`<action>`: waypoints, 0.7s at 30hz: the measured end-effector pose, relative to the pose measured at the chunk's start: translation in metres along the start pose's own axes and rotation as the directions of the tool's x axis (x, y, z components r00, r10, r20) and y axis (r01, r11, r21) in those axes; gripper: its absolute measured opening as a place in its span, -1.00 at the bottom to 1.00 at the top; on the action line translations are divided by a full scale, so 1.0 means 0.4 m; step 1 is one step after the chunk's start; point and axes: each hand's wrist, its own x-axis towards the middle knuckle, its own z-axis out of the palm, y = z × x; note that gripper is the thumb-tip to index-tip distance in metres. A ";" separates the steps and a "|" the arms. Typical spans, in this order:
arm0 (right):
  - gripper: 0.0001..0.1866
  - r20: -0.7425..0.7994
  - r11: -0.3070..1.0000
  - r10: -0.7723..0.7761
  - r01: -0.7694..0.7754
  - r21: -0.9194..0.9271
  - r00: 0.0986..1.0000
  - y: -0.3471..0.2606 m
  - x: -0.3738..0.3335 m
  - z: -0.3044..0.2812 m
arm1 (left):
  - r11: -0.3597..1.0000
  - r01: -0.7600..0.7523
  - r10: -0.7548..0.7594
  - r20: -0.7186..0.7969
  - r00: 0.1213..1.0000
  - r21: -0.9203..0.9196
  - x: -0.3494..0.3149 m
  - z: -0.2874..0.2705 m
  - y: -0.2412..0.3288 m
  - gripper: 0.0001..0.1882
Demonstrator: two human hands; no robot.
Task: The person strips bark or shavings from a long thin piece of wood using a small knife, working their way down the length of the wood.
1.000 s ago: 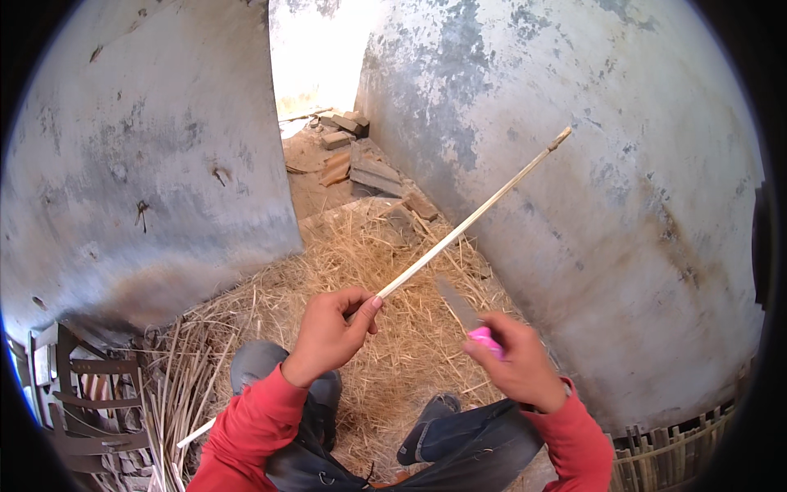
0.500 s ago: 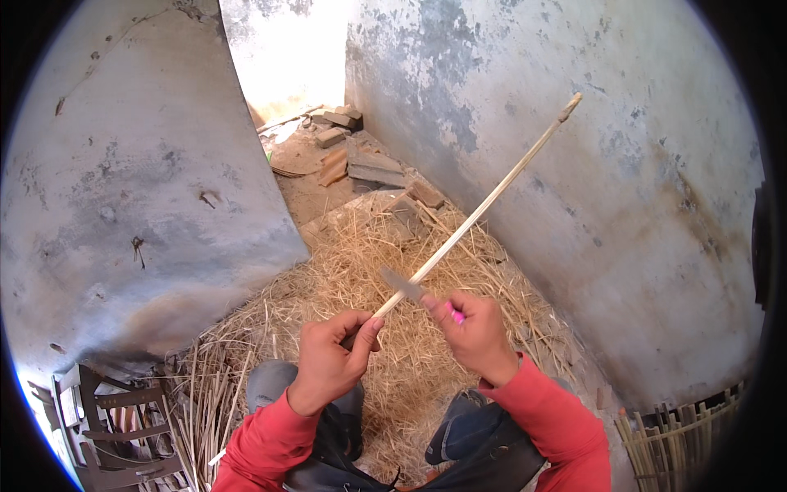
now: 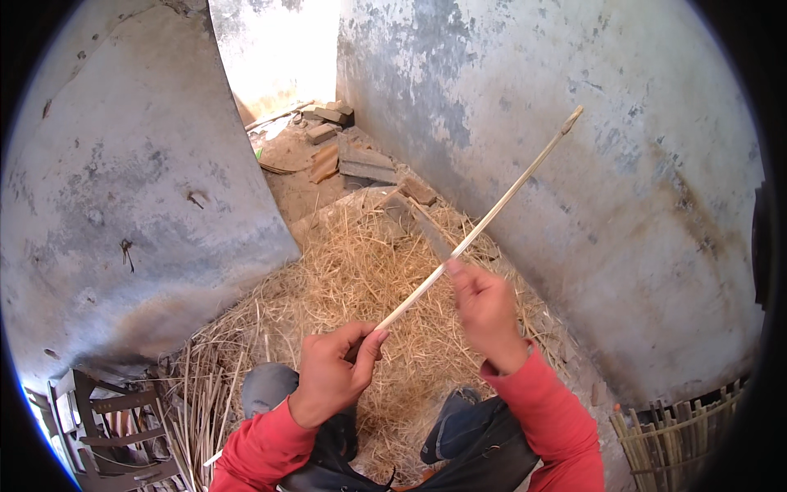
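My left hand (image 3: 332, 373) is closed around the near end of a long, pale bamboo stick (image 3: 492, 211). The stick slants up to the right, with a knobby node close to its far tip. Farther along it, my right hand (image 3: 488, 312) is closed on a knife, whose grey blade (image 3: 437, 236) is smeared by motion and lies across the stick. The knife's handle is hidden in the fist. Below both hands, a heap of straw-coloured shavings (image 3: 361, 279) covers the floor between my legs.
Stained plaster walls rise at the left (image 3: 147, 189) and right (image 3: 574, 205). Bricks and broken tiles (image 3: 369, 168) lie ahead. Long thin strips (image 3: 209, 410) and a dark slatted chair-like frame (image 3: 123, 422) are at lower left. A slatted basket-like piece (image 3: 680, 443) stands at lower right.
My right hand and the knife have moved away from me along the stick, up and slightly right. My left hand keeps its hold near the same spot; the view has shifted slightly.
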 end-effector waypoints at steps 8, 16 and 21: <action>-0.44 0.238 0.998 -0.060 0.067 -0.018 0.969 -0.006 -0.098 0.050 | 0.998 -0.039 0.039 -0.011 0.999 0.048 -0.013 0.004 0.002 -0.87; -0.46 -0.006 0.987 0.150 -0.149 0.062 0.989 0.046 0.011 -0.089 | 0.999 -0.025 0.027 -0.033 0.999 0.042 -0.021 -0.010 0.008 -0.89; -0.47 0.240 0.998 -0.039 0.047 -0.028 0.970 -0.006 -0.101 0.028 | 0.998 -0.009 0.009 0.002 1.000 0.057 -0.020 -0.005 0.001 -0.88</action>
